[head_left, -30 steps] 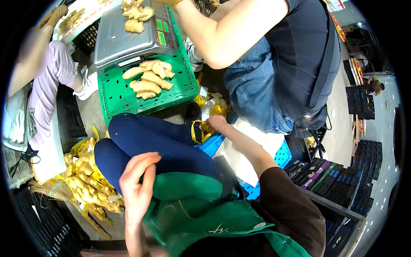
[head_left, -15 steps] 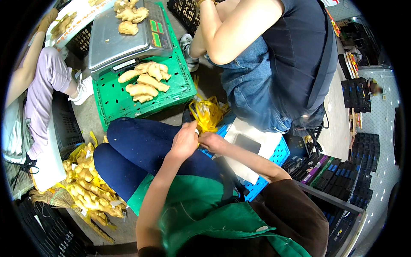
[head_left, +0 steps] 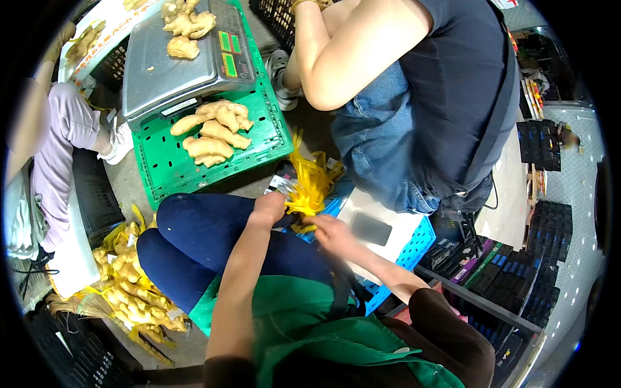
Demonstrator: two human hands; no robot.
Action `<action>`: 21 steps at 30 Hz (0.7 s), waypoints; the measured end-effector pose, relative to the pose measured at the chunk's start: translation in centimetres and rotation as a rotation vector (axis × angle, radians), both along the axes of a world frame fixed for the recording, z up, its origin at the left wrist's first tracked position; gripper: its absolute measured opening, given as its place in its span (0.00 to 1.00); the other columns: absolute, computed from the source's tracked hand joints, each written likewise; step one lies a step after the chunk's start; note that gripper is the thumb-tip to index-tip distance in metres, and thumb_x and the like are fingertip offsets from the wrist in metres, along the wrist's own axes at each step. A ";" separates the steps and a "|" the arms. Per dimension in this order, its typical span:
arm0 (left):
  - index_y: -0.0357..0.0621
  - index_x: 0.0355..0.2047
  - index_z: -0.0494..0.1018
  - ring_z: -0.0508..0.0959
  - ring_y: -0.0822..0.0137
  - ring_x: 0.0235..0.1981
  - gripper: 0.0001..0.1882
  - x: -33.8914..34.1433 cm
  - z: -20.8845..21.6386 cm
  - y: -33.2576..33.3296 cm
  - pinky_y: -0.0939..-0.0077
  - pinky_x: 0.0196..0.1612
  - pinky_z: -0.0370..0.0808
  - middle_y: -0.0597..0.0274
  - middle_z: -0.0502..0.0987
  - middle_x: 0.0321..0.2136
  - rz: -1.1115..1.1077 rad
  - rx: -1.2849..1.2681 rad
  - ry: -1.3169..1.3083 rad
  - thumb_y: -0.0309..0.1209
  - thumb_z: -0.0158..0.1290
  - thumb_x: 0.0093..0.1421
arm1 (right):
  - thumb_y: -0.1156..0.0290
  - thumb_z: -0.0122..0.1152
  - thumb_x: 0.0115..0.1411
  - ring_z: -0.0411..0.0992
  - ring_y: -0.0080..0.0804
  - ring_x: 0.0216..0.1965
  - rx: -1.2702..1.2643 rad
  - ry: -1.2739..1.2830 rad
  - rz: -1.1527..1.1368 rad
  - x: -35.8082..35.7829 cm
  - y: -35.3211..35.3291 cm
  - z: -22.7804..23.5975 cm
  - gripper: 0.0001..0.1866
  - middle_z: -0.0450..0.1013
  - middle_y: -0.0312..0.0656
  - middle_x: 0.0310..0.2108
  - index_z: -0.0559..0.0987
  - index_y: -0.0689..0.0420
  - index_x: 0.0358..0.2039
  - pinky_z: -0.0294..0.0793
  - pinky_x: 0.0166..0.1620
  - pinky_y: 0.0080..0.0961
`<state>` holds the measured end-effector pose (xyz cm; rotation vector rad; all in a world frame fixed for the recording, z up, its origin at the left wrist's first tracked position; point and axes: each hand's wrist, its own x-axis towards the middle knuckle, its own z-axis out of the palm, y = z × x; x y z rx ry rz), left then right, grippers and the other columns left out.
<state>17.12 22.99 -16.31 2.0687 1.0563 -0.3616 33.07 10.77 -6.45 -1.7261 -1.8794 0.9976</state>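
A bunch of yellow mesh net bags (head_left: 309, 184) hangs beyond my knees, over the edge of a blue plastic crate (head_left: 414, 244). My left hand (head_left: 269, 205) is closed at the bunch's near left side, with a yellow strand at its fingers. Slightly to the right, my right hand (head_left: 331, 234) pinches yellow netting, its thumb and forefinger pointing left. Just past my left hand lies a small black-and-white item (head_left: 282, 184), partly covered. Ginger pieces (head_left: 217, 129) rest on an upturned green crate (head_left: 262, 132), in front of a metal weighing scale (head_left: 174, 81) with more ginger.
A co-worker in jeans (head_left: 381, 139) sits close at the right; another person's lilac-trousered leg (head_left: 70, 123) is at the left. Netted ginger (head_left: 139, 291) lies on the floor beside my knees, near a straw broom (head_left: 77, 305). Black crates (head_left: 550, 239) are stacked at the right.
My hands, close together before, have drawn apart, the left one to the left and the right one slightly rightward and down. More of the yellow netting shows between them.
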 end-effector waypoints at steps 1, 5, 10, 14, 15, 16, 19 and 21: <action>0.41 0.33 0.74 0.77 0.49 0.36 0.10 -0.3 -0.5 0.0 0.57 0.40 0.73 0.49 0.77 0.31 0.030 0.014 -0.043 0.31 0.51 0.53 | 0.73 0.54 0.49 0.73 0.45 0.35 0.015 -0.090 -0.037 0.1 0.6 -0.3 0.22 0.73 0.48 0.37 0.73 0.53 0.47 0.74 0.38 0.36; 0.44 0.25 0.75 0.77 0.52 0.32 0.07 0.1 6.1 0.6 0.58 0.35 0.74 0.49 0.76 0.24 -0.008 0.119 -0.159 0.33 0.53 0.50 | 0.68 0.63 0.43 0.70 0.39 0.35 0.027 -0.308 0.002 0.0 3.8 -1.7 0.25 0.69 0.42 0.32 0.76 0.49 0.46 0.68 0.36 0.35; 0.47 0.21 0.74 0.78 0.57 0.26 0.05 -5.2 7.5 1.4 0.61 0.28 0.72 0.57 0.76 0.20 -0.135 0.510 -0.041 0.32 0.53 0.49 | 0.64 0.66 0.41 0.67 0.35 0.38 0.088 -0.538 0.126 0.9 5.4 -7.7 0.13 0.67 0.36 0.31 0.79 0.48 0.30 0.64 0.37 0.35; 0.48 0.19 0.73 0.75 0.63 0.25 0.03 -9.2 11.6 2.3 0.67 0.27 0.69 0.64 0.72 0.18 -0.021 0.767 -0.157 0.30 0.52 0.47 | 0.61 0.62 0.44 0.71 0.39 0.31 0.107 -0.616 0.063 1.6 5.4 -10.5 0.09 0.68 0.40 0.28 0.77 0.51 0.24 0.72 0.31 0.36; 0.48 0.19 0.73 0.75 0.62 0.25 0.03 -9.8 12.7 2.3 0.67 0.27 0.69 0.64 0.71 0.18 0.002 0.812 -0.189 0.31 0.52 0.48 | 0.61 0.62 0.43 0.72 0.39 0.32 0.067 -0.639 0.064 1.1 5.6 -10.1 0.10 0.69 0.41 0.27 0.77 0.53 0.22 0.72 0.31 0.35; 0.48 0.19 0.72 0.75 0.61 0.24 0.05 -10.2 13.5 2.3 0.66 0.27 0.69 0.63 0.71 0.18 0.051 0.822 -0.181 0.32 0.53 0.49 | 0.59 0.63 0.43 0.72 0.39 0.30 0.109 -0.652 0.054 1.2 5.4 -11.0 0.11 0.70 0.42 0.26 0.77 0.54 0.21 0.72 0.31 0.36; 0.47 0.21 0.73 0.74 0.56 0.24 0.07 -11.9 16.6 2.7 0.63 0.28 0.70 0.59 0.71 0.18 0.204 0.875 -0.190 0.35 0.56 0.51 | 0.58 0.63 0.44 0.75 0.40 0.30 -0.206 -0.753 0.039 1.3 5.8 -12.5 0.13 0.75 0.44 0.27 0.79 0.54 0.24 0.75 0.31 0.35; 0.46 0.22 0.74 0.73 0.55 0.24 0.08 -13.5 19.4 3.0 0.63 0.28 0.70 0.57 0.73 0.19 0.418 0.941 -0.184 0.35 0.56 0.53 | 0.65 0.56 0.52 0.77 0.41 0.35 -0.325 -0.737 0.069 1.5 6.2 -12.2 0.09 0.77 0.44 0.31 0.81 0.53 0.29 0.75 0.34 0.37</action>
